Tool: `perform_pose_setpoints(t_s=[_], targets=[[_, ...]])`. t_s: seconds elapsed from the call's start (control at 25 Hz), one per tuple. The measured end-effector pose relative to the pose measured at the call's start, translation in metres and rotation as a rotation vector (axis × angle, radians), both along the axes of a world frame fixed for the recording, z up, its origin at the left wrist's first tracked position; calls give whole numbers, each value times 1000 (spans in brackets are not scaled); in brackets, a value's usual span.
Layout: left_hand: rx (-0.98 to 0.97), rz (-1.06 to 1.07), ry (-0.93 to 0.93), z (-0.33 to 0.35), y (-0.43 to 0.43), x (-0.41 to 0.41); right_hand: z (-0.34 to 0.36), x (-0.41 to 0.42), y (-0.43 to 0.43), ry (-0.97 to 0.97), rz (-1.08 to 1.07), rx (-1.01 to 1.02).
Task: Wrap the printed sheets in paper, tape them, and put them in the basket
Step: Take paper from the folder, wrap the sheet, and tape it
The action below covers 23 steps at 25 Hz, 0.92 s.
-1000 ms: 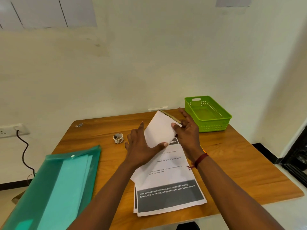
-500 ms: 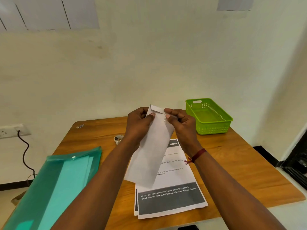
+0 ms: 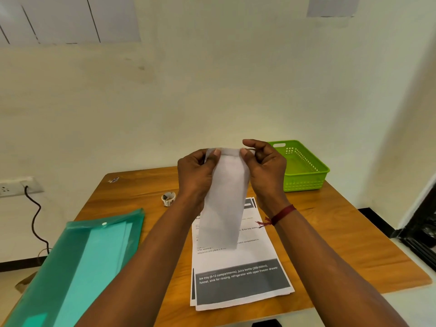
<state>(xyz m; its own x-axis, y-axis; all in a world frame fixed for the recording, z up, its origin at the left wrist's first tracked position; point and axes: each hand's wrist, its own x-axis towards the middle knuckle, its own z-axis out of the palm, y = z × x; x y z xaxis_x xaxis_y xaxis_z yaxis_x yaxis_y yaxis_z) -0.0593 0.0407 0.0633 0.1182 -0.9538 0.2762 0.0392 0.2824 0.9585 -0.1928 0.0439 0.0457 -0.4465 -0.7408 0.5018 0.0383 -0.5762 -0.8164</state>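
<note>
Pale wall behind, wooden table (image 3: 330, 232) in front; both hands are raised above its middle. Left hand (image 3: 195, 175) and right hand (image 3: 266, 171) each pinch, thumb against curled fingers, one top corner of a narrow folded white paper (image 3: 226, 199), whose upper edge is turned over as a short flap. The paper hangs with its long axis roughly upright, its lower end free above the stack of printed sheets (image 3: 236, 260), which lies flat on the table below the hands, long axis running near to far. Whether the held paper already encloses any sheets cannot be told. A tape roll (image 3: 168, 198) rests on the table just left of and below the left wrist, so the left hand is the nearer one to it. The green basket (image 3: 304, 182) stands at the far right of the table, beyond the right hand, which is nearer to it; nothing shows inside it. Judged from this layout, folding is in hand, and taping and the basket step are not yet done. A teal folder (image 3: 77, 263) lies at the near left, and a wall socket (image 3: 14, 187) with a cable sits at the far left.
</note>
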Motion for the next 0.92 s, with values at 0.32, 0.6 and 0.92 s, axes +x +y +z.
perform_pose_setpoints(t_s=[0.32, 0.6, 0.92], targets=[[9, 36, 56, -11, -4, 3, -8, 1, 7, 46, 125, 39], [112, -40, 327, -19, -9, 7, -36, -4, 9, 187, 211, 205], [150, -195, 251, -32, -8, 33, -60, -18, 11, 477, -19, 128]])
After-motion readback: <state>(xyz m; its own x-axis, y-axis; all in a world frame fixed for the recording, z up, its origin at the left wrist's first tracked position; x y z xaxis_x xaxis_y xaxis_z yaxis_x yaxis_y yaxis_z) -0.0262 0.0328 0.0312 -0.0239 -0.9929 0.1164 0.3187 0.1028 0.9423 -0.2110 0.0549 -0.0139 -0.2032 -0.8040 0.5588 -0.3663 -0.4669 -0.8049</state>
